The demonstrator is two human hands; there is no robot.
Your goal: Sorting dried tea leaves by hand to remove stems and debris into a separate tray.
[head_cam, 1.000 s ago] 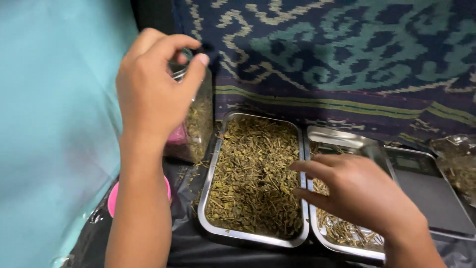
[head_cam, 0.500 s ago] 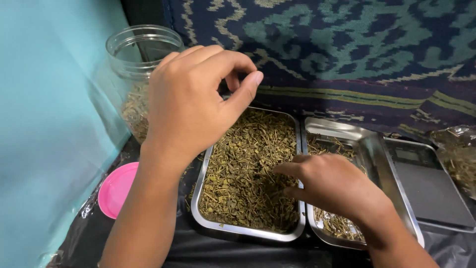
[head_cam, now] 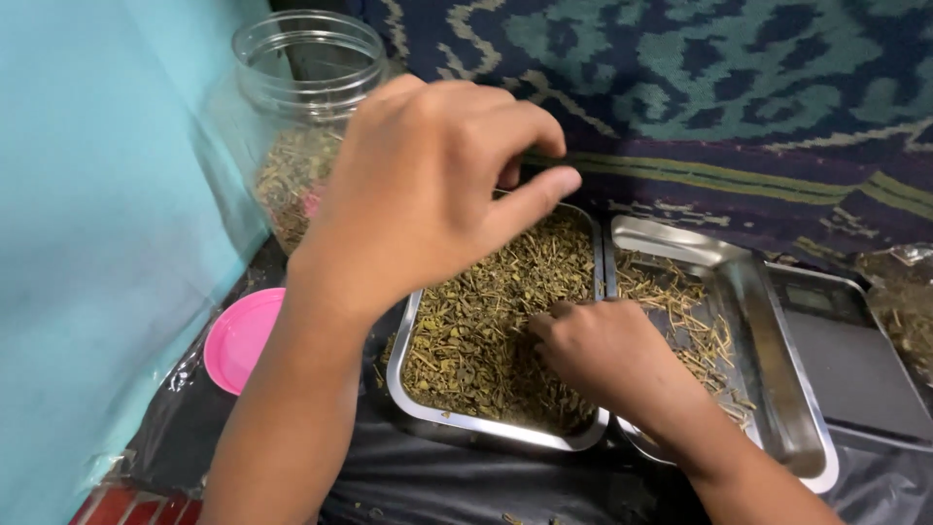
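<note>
Looking down from the head view, the left hand (head_cam: 428, 194) hovers above the left steel tray (head_cam: 413, 331), thumb and forefinger pinched together, though what sits between them is too small to tell; the right hand (head_cam: 603, 355) rests in that tray's dried herb (head_cam: 476, 331), fingers curled down into the pile as if to pick through it; bare stems (head_cam: 685, 306) lie apart in the right tray (head_cam: 777, 389); an open clear jar (head_cam: 306, 107) stands behind, its pink lid (head_cam: 238, 335) laid aside; a scale (head_cam: 855, 365) sits far right.
</note>
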